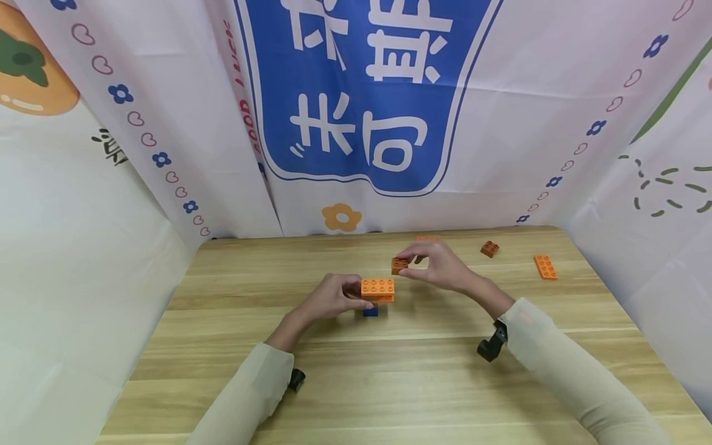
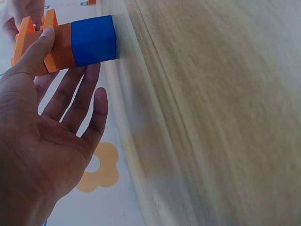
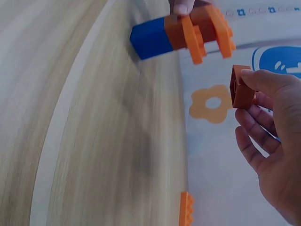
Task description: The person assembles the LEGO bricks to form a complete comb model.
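Observation:
My left hand grips a stack of toy building bricks from its left side. At the stack's lower end is a blue brick; above it come brown-orange bricks and two wider orange plates, the topmost being an orange plate with studs up. Just behind and to the right of the stack, my right hand pinches a small brown-orange brick between thumb and fingers. That brick is held apart from the stack, its hollow underside partly showing in the right wrist view.
On the wooden table, a loose brown-orange brick and an orange plate lie at the back right. Another orange plate shows partly behind my right hand. A printed cloth hangs along the table's back edge.

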{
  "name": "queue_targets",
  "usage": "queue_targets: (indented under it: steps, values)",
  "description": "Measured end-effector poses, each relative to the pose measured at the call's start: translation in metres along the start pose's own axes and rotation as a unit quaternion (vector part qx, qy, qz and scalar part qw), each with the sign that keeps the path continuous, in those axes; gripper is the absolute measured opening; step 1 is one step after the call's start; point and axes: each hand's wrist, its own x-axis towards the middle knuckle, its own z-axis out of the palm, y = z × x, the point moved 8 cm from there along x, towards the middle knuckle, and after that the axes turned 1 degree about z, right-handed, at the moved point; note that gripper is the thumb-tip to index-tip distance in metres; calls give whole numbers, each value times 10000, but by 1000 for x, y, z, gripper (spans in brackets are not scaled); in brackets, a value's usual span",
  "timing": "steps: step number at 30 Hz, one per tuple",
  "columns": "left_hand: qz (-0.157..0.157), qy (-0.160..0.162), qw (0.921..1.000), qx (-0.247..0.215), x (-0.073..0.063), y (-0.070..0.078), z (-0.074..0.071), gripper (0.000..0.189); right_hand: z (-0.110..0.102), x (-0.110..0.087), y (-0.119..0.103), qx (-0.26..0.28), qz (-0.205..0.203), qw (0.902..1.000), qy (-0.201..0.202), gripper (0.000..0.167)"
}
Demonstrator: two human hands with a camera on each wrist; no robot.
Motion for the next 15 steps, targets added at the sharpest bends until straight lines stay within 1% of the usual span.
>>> queue_targets:
  steps: [5,15]
  values:
    - [-10,-23,10000,-21,0,0,0,23,2,3,-13,68,-80,9999,-26,33]
    - [16,-25,10000,-1,0,-1,0,23,11,9,-34,259,-423,9988,-49,34]
